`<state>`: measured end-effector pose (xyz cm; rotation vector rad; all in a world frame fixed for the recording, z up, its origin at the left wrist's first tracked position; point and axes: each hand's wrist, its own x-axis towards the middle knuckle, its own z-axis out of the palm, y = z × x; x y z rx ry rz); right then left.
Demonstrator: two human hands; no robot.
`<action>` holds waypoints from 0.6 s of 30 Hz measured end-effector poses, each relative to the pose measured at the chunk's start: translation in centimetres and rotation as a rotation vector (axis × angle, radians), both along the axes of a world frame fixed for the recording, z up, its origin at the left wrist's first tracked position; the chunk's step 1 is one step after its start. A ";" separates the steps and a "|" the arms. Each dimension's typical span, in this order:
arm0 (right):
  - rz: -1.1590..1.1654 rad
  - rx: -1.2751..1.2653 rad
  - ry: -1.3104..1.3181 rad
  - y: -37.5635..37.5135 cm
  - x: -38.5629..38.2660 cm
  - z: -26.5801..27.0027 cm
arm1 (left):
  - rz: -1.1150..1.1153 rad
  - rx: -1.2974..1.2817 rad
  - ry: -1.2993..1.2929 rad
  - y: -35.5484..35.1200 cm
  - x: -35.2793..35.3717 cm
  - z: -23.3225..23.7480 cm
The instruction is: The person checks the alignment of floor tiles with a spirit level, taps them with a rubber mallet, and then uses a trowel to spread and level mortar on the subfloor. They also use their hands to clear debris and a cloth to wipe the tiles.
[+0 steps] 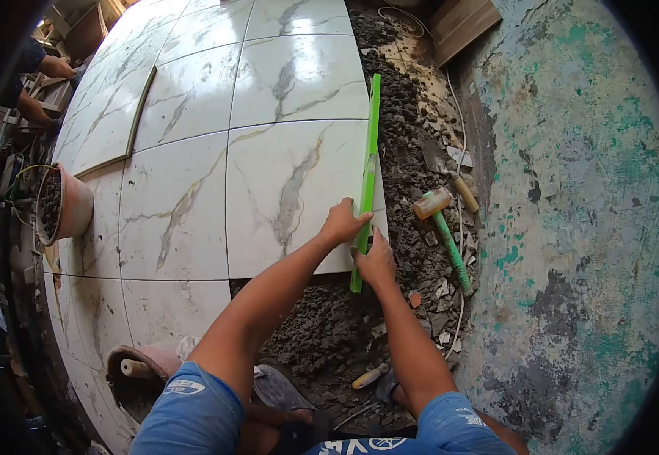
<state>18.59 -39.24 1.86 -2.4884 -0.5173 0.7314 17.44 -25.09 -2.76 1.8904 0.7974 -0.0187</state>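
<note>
Two holds noted: my left hand (345,221) and right hand (376,262) both clamp the green level (368,184) at the right edge of the marbled tile (284,201); its long axis runs slightly oblique to that edge, my right hand nearer the tile's near side.

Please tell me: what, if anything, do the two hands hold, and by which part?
The left hand and right hand hold the long, straight, bright-green spirit level in its nearer half, short of the near end.
</note>
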 end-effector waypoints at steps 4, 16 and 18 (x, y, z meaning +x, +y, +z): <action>-0.056 0.009 -0.096 -0.1 -0.1 -0.4 | -0.005 0.334 -0.100 3.1 -2.6 0.6; 0.001 -0.111 -0.216 0.4 0.8 -1.1 | -0.063 1.043 0.365 29.6 -7.2 -2.9; -0.005 -0.133 -0.208 0.7 0.8 -1.1 | -0.028 0.962 0.328 31.0 -6.4 -4.1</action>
